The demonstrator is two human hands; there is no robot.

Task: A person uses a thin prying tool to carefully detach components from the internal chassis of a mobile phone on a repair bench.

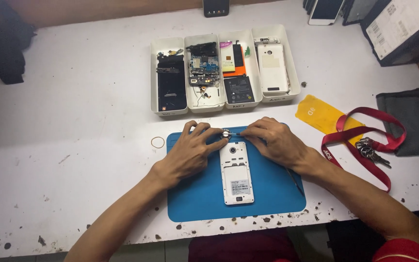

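A white phone [236, 172] with its back cover off lies lengthwise on a blue work mat [197, 199]. My left hand [190, 150] rests on the mat to the phone's left, its fingertips pinching a small round silver part [225, 134] just above the phone's top edge. My right hand [275, 140] lies on the mat at the phone's upper right, its fingers holding a thin metal tool whose tip meets that silver part. A slim dark tool [295, 182] lies under my right wrist on the mat.
Several white trays [190, 107] with phone parts stand in a row behind the mat. A rubber band [157, 142] lies to the mat's left. A yellow card [318, 114], a red lanyard with keys [370, 150] and a grey pouch [415, 123] lie at right.
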